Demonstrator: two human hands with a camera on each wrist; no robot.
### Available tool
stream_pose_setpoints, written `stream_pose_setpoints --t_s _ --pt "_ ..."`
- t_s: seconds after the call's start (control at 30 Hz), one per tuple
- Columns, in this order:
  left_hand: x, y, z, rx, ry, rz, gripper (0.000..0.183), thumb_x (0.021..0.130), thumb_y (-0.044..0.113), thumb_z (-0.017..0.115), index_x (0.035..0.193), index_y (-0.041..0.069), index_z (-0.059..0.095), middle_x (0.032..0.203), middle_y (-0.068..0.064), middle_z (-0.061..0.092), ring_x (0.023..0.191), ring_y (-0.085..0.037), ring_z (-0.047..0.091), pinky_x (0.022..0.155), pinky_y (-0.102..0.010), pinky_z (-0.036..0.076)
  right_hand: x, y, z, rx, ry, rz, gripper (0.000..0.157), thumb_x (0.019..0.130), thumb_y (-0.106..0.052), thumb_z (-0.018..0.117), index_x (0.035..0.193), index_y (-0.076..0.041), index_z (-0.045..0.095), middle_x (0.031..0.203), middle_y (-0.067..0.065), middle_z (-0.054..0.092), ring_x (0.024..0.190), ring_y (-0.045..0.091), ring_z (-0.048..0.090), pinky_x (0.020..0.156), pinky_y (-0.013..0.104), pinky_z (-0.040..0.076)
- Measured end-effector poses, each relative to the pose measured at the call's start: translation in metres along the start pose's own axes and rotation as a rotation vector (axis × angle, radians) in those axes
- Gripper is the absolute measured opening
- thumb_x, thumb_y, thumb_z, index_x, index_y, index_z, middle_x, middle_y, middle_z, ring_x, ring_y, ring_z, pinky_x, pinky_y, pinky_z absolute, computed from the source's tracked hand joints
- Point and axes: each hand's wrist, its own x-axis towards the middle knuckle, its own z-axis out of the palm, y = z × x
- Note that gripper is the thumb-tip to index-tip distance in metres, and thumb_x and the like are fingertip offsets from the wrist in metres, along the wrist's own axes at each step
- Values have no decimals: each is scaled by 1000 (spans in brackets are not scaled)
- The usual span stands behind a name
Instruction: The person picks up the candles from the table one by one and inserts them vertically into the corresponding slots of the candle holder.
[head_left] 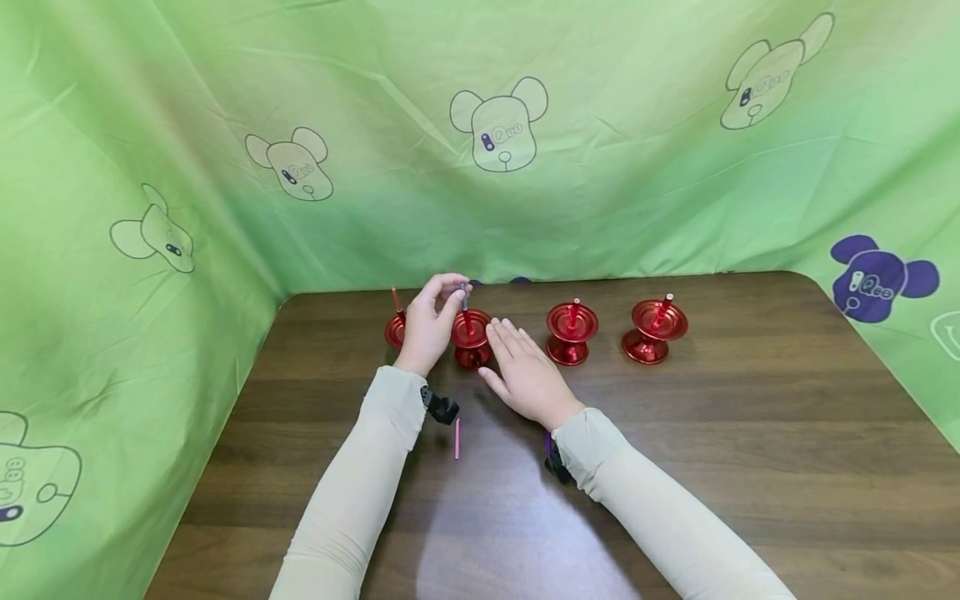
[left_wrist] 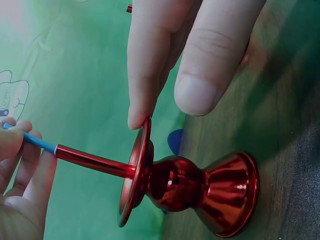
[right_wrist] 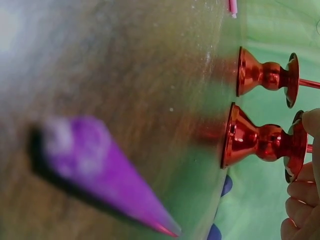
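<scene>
My left hand [head_left: 429, 329] pinches a slim blue candle [left_wrist: 42, 143] between thumb and fingers, its lower end at the top of the upright red tube of a shiny red candle holder [left_wrist: 185, 184]. That is the second holder from the left. My right hand [head_left: 528, 379] has its fingers straight, a fingertip touching the rim of the same holder's dish. Left of it, a holder [head_left: 393, 333] partly hidden by my left hand carries an orange candle [head_left: 396, 298]. A pink candle [head_left: 457, 439] lies on the table near my left wrist.
Two more red holders stand to the right, one [head_left: 572, 332] nearer and one [head_left: 655, 331] farther. A purple candle [right_wrist: 110, 170] lies under my right wrist, mostly hidden in the head view. A green printed cloth [head_left: 375, 208] rises behind the wooden table [head_left: 750, 450].
</scene>
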Motion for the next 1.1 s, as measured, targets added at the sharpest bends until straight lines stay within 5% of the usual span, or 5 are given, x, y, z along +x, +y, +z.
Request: stream_pose_setpoints --t_s 0.33,0.73,1.1 --pt "-1 2 1 -34 22 4 25 101 -1 58 126 -2 62 117 -21 69 108 -32 65 96 -38 53 0 -2 -3 6 -1 -2 66 104 -35 57 151 7 39 157 23 38 148 36 32 121 49 26" --pt "-4 2 -3 2 -5 -23 27 103 2 57 129 0 61 121 -16 66 110 -27 62 97 -39 52 -1 -2 -4 0 -21 12 66 104 -36 56 152 6 38 158 22 37 149 35 30 122 48 24" --pt "-18 3 -8 21 9 -60 27 102 3 59 129 -1 58 121 -19 65 112 -30 62 97 -46 54 0 -4 -6 4 -41 25 66 105 -37 55 153 5 37 160 21 35 150 34 28 123 47 22"
